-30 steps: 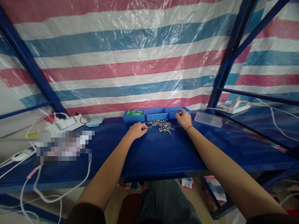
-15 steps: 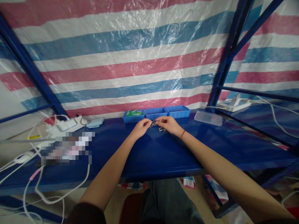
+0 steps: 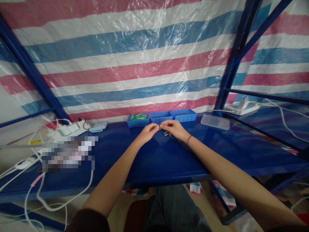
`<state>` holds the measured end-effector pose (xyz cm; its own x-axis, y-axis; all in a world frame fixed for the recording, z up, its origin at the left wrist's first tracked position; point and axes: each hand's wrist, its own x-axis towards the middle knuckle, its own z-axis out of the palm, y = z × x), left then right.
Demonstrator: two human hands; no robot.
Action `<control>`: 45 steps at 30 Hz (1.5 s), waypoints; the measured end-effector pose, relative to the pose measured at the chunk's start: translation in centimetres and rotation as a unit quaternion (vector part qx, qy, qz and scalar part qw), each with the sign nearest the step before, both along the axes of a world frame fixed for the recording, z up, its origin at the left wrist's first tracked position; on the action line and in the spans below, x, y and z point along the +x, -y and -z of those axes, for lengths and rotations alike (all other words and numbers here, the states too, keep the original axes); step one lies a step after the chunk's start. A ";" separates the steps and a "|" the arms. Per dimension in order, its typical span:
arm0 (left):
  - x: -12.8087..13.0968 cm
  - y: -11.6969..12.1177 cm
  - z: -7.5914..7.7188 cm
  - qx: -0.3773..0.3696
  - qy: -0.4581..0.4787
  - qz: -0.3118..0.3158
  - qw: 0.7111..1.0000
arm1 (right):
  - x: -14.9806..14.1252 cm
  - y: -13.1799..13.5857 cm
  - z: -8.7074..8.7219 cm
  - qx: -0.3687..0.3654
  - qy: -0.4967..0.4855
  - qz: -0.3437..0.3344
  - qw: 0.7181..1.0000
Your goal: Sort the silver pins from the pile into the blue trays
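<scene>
My left hand (image 3: 147, 132) and my right hand (image 3: 174, 127) meet at the far middle of the blue table (image 3: 156, 158), fingertips pinched together over a pile of small metal pins (image 3: 169, 133). Both hands are closed on something small between them, likely a pin, too tiny to name. My right wrist wears a red string. Behind the hands stand three small blue trays: the left tray (image 3: 138, 120) holds green pieces, the middle tray (image 3: 161, 116) and the right tray (image 3: 183, 114) lie beside it.
A clear plastic lid (image 3: 215, 122) lies right of the trays. White power strips (image 3: 70, 129) and cables sprawl over the table's left. Another power strip (image 3: 241, 109) sits on the right shelf. Blue frame posts and a striped tarp stand behind.
My right hand came back from the right blue tray to the pin pile and met my left hand. Both hands have since lifted slightly, pinching together.
</scene>
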<state>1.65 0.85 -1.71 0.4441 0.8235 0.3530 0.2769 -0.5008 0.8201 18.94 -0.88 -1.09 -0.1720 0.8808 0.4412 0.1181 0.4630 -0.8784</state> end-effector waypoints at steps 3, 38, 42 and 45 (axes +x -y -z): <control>0.2 0.4 -0.2 -0.034 0.007 0.004 0.999 | 0.0 -0.1 0.0 0.007 -0.006 -0.005 1.000; 0.2 -0.2 0.4 0.080 0.047 -0.051 0.994 | 0.3 -0.9 1.2 0.042 0.104 -0.022 0.993; 0.1 -0.1 0.4 0.083 0.016 -0.098 0.992 | 2.4 -2.5 0.7 0.072 0.089 0.107 0.988; -0.2 0.0 0.5 0.098 -0.023 -0.103 0.990 | 5.4 -3.8 0.3 0.096 0.132 0.257 0.953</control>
